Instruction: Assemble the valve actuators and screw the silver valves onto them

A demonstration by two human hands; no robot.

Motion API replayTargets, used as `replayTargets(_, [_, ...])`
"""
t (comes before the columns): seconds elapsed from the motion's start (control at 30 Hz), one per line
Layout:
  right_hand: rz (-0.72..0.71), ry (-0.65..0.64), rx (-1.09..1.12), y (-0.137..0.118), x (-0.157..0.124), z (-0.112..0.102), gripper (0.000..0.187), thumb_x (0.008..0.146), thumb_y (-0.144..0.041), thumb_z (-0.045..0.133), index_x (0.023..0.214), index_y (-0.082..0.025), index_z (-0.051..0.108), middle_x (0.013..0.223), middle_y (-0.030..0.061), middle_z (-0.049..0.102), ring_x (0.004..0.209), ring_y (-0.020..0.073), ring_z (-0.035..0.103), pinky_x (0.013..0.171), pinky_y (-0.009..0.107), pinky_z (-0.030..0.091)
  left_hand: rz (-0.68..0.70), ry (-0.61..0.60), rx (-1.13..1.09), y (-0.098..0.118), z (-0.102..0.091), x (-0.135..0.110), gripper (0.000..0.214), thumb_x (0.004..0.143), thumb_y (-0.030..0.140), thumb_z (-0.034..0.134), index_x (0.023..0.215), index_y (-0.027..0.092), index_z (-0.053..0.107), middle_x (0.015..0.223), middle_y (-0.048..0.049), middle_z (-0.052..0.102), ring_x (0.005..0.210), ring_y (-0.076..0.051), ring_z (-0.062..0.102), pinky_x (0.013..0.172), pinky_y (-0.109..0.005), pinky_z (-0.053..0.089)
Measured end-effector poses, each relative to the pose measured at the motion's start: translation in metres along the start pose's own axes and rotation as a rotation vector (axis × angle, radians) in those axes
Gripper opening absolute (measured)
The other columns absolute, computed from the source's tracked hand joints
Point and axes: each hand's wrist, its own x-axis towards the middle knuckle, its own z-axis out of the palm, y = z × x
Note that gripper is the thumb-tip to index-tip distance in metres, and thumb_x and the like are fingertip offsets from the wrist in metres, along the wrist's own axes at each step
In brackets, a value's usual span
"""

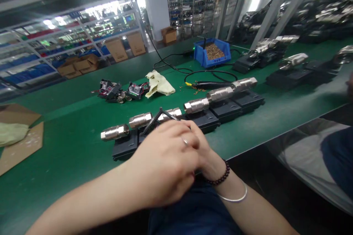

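My left hand (162, 161) lies over my right hand (205, 154) at the near edge of the green bench. Both curl around a black part (160, 118) whose triangular end sticks up past my fingers. The right hand is mostly hidden, with bracelets on its wrist. Just beyond my hands stands a row of black devices (234, 102) with silver cylinders (220, 94) on top, running from left to right.
A yellow cloth (158, 83), small circuit assemblies (116, 91), a black cable (209, 75) and a blue bin of brown parts (212, 52) lie farther back. Cardboard (19, 139) sits at the left. More devices (292, 68) stand at the right, near another person's clothing (336, 158).
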Motion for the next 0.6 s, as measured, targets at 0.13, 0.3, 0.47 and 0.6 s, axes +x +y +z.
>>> replayTargets(0.13, [0.036,0.068,0.056,-0.002,-0.005,0.001,0.024,0.079,-0.034,0.052,0.076,-0.015,0.066,0.067,0.0034,0.071,0.058,0.0158,0.062,0.052,0.025,0.05,-0.493,0.068,-0.471,-0.008,-0.006,-0.015,0.031,0.067,0.006,0.054,0.042,0.02,0.042,0.076,0.0005,0.071,0.073,-0.017,0.067,0.068,-0.031,0.057])
replayTargets(0.3, [-0.097,0.177,0.001,0.001,-0.015,0.004,0.022,0.068,-0.035,0.063,0.075,-0.015,0.071,0.07,0.003,0.072,0.062,0.0163,0.062,0.057,0.026,0.05,-0.539,0.052,-0.756,-0.009,0.007,-0.031,0.034,0.089,0.012,0.042,0.102,0.022,0.072,0.122,-0.0069,0.068,0.112,-0.025,0.064,0.086,-0.039,0.055])
replayTargets(0.47, [-0.292,0.228,0.022,0.005,-0.014,0.008,0.021,0.063,-0.031,0.068,0.077,-0.017,0.073,0.079,0.0006,0.074,0.075,0.0162,0.064,0.071,0.026,0.05,-0.357,0.282,0.25,-0.019,0.028,-0.048,0.045,0.092,0.013,0.051,0.129,0.036,0.058,0.139,-0.0033,0.056,0.128,-0.023,0.046,0.109,-0.04,0.035])
replayTargets(0.6, [-0.356,0.204,-0.013,0.01,-0.011,0.008,0.02,0.064,-0.034,0.068,0.075,-0.018,0.071,0.076,-0.0003,0.073,0.075,0.0175,0.062,0.074,0.03,0.049,-0.294,0.302,0.226,-0.018,0.028,-0.049,0.039,0.093,0.011,0.048,0.129,0.024,0.058,0.123,-0.0075,0.066,0.115,-0.02,0.055,0.102,-0.033,0.041])
